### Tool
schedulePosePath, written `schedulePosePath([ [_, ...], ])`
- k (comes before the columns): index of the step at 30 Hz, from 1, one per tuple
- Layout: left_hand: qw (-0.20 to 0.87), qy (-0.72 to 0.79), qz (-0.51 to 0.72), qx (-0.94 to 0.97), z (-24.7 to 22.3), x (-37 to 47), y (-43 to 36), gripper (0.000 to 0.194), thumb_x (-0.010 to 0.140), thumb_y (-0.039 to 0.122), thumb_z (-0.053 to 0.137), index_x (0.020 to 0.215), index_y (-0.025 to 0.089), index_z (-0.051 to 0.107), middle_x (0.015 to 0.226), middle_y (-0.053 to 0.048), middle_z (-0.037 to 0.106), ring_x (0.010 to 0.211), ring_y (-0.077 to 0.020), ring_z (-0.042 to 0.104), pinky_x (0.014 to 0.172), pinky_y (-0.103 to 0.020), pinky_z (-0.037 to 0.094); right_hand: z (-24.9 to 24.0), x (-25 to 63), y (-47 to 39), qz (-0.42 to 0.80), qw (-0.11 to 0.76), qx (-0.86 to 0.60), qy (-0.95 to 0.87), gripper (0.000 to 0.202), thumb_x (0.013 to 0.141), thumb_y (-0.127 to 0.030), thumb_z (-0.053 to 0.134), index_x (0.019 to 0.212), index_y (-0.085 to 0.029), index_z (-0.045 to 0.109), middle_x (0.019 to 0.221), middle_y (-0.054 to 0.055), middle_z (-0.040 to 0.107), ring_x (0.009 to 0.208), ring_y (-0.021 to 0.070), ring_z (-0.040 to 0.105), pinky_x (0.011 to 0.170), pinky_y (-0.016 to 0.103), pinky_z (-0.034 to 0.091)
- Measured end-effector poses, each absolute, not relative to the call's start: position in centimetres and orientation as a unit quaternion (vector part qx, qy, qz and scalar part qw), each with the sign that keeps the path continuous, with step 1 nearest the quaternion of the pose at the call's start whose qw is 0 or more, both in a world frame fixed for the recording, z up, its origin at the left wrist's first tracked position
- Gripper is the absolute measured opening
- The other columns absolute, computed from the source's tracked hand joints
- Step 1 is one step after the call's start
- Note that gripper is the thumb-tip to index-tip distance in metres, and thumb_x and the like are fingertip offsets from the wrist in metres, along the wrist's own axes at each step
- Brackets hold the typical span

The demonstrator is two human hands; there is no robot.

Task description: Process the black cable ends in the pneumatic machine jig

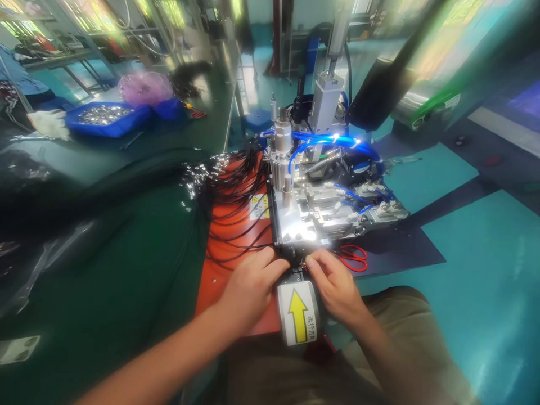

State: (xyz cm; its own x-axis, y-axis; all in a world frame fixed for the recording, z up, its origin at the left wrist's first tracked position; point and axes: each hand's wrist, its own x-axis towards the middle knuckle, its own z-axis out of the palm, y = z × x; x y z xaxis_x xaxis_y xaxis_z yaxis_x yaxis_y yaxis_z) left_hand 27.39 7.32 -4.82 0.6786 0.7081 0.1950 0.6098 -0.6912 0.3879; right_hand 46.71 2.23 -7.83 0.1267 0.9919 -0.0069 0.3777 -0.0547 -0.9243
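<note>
One glossy metal machine, smooth blue tubes arching over it, stands mid-frame; thin black cables fan across an orange board. At its front edge, lower centre, left hand and right hand curl inward, slightly apart — whether clamped on anything, I cannot tell. Below — one rounded white cover, one yellow arrow.

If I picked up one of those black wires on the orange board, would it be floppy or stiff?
Probably floppy: the black wires bend in loose curves across the orange board. One alone would likely feel light, because each looks so thin. It might tangle with others too, since many lie bunched close together.
</note>
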Motion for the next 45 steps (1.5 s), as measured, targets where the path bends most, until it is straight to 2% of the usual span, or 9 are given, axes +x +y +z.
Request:
schedulePosePath([
  [14, 0.107, 0.361, 0.159, 0.913, -5.0, 27.4, 7.4, 0.030, 0.090, 0.003, 0.043, 0.095, 0.019, 0.068, 0.080, -0.003, 0.053, 0.072, -0.0174, 0.049, 0.065, -0.027, 0.038, -8.7, 46.6, 2.0, 0.377, 0.435, -0.619, -0.534, 0.027, 0.102, -0.037, 0.046, 0.083, -0.021, 0.056, 0.077, -0.001, 0.056, 0.072, 0.0162, 0.054, 0.065, 0.025, 0.041],
  [21, 0.073, 0.333, 0.160, 0.926, -5.1, 27.4, 7.5, 0.025, 0.095, 0.013, 0.045, 0.093, 0.018, 0.069, 0.080, -0.004, 0.055, 0.073, -0.0186, 0.050, 0.065, -0.030, 0.038, -8.9, 46.5, 2.0, 0.352, 0.441, -0.620, -0.545, 0.024, 0.102, -0.035, 0.047, 0.084, -0.021, 0.057, 0.077, -0.002, 0.057, 0.071, 0.0154, 0.054, 0.066, 0.025, 0.041],
  [33, 0.086, 0.275, 0.130, 0.949, -5.3, 26.8, 8.4, 0.024, 0.097, 0.015, 0.044, 0.096, 0.016, 0.068, 0.083, -0.004, 0.055, 0.076, -0.0180, 0.050, 0.067, -0.030, 0.039, -8.6, 46.1, 2.1, 0.338, 0.432, -0.642, -0.536, 0.023, 0.099, -0.034, 0.049, 0.082, -0.021, 0.057, 0.076, -0.002, 0.058, 0.071, 0.0155, 0.055, 0.066, 0.025, 0.041],
  [38, 0.093, 0.259, 0.121, 0.954, -5.3, 26.8, 8.7, 0.024, 0.098, 0.016, 0.043, 0.097, 0.016, 0.067, 0.083, -0.005, 0.056, 0.077, -0.0180, 0.051, 0.069, -0.029, 0.039, -8.7, 46.3, 2.1, 0.384, 0.423, -0.654, -0.497, 0.029, 0.097, -0.042, 0.051, 0.081, -0.020, 0.059, 0.075, -0.001, 0.060, 0.071, 0.0167, 0.055, 0.065, 0.026, 0.041],
  [42, 0.106, 0.262, 0.119, 0.952, -5.1, 26.8, 8.7, 0.023, 0.098, 0.017, 0.044, 0.095, 0.016, 0.067, 0.084, -0.005, 0.057, 0.078, -0.0180, 0.053, 0.070, -0.029, 0.040, -8.2, 46.8, 1.0, 0.422, 0.392, -0.676, -0.459, 0.038, 0.097, -0.052, 0.049, 0.083, -0.020, 0.065, 0.069, -0.001, 0.058, 0.064, 0.0161, 0.051, 0.058, 0.026, 0.039],
  [45, 0.109, 0.268, 0.117, 0.950, -5.2, 26.8, 8.7, 0.022, 0.098, 0.019, 0.046, 0.092, 0.016, 0.067, 0.086, -0.005, 0.058, 0.081, -0.0182, 0.054, 0.071, -0.029, 0.041, -7.4, 46.8, 0.3, 0.455, 0.393, -0.660, -0.451, 0.036, 0.094, -0.051, 0.054, 0.085, -0.019, 0.068, 0.074, 0.000, 0.063, 0.069, 0.0169, 0.054, 0.061, 0.025, 0.041],
])
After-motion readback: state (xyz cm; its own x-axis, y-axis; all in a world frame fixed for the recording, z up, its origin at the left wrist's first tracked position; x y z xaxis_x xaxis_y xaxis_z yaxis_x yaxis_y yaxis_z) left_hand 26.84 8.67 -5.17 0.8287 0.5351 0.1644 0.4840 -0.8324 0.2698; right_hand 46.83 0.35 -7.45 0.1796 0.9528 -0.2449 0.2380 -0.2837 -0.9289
